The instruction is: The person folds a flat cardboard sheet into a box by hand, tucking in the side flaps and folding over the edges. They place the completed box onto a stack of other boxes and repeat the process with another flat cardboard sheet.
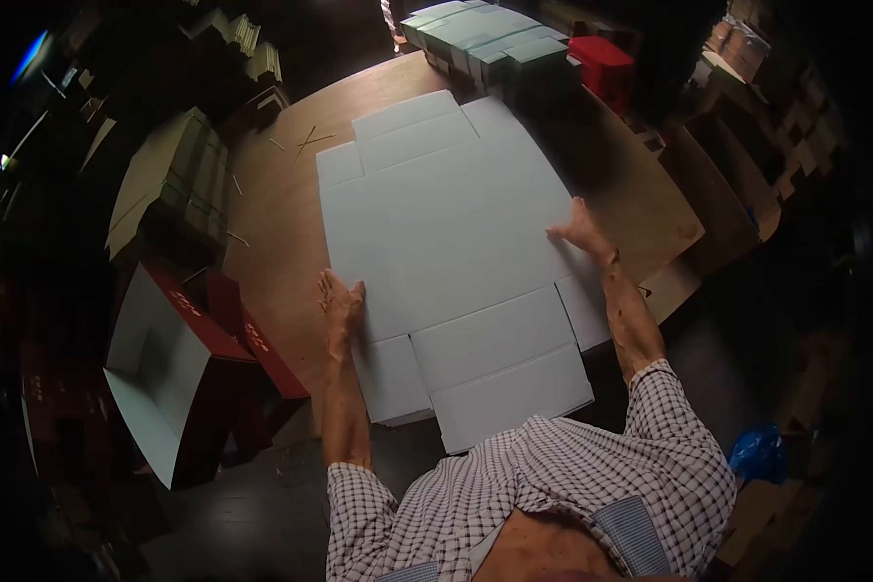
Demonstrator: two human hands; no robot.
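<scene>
A flat white box blank point(456, 223) lay spread on a round wooden table point(272, 223) in a dim storeroom.
The left hand point(342, 301) and right hand point(580, 233) lay open, fingers flat, on its opposite side edges, gripping nothing. Pale folded boxes point(485, 39) and a red box point(601, 60) stood at the table's far rim; a half-opened red carton point(165, 369) sat left of it.

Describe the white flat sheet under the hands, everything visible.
The white sheet looks like cardboard: a die-cut box blank with creased panels and flaps at both ends. It lies flat on the wooden table, its near end overhanging the edge. The left hand rests open on its left edge, the right hand on its right.
</scene>
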